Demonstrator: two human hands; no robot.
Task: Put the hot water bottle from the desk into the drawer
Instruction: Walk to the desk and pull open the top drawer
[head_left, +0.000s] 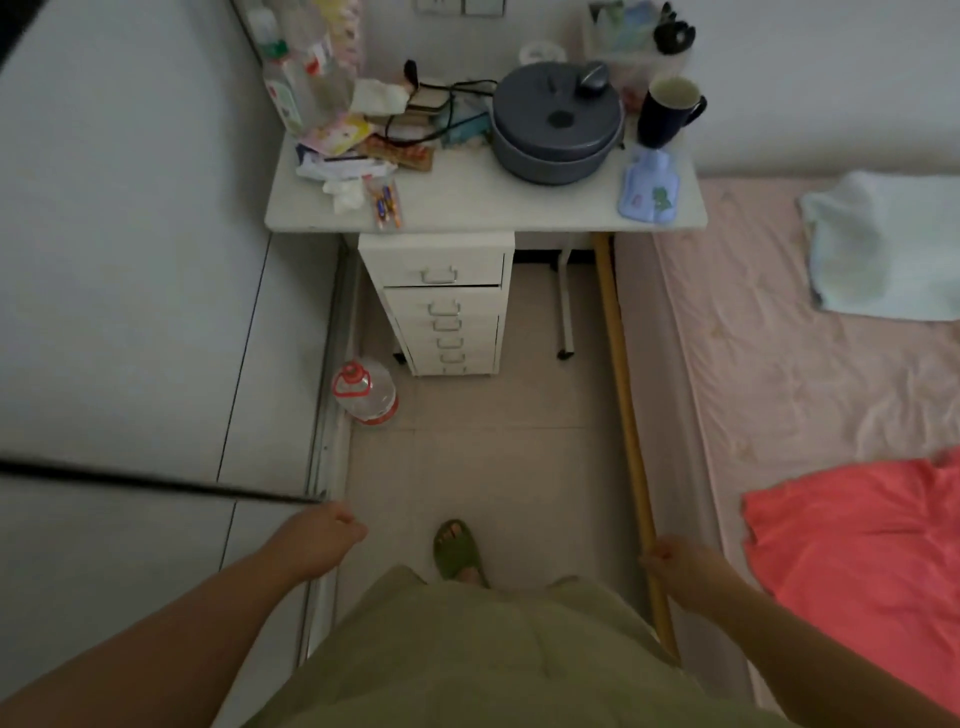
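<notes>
A small light-blue hot water bottle (649, 187) with green and red pictures lies flat near the right front corner of the white desk (467, 202). Under the desk stands a white drawer unit (441, 301) with several drawers; the top drawer (441, 270) is pulled out slightly. My left hand (324, 535) hangs low at the left, fingers curled shut with nothing in them. At the lower right, my right hand (680, 564) is curled shut beside the bed's wooden rail. Both hands are far from the desk.
A grey lidded pot (556, 124) and a dark mug (667, 111) stand behind the bottle. Bottles, papers and cables clutter the desk's left. A large water jug (366, 392) sits on the floor left of the drawers. A bed (805, 364) runs along the right.
</notes>
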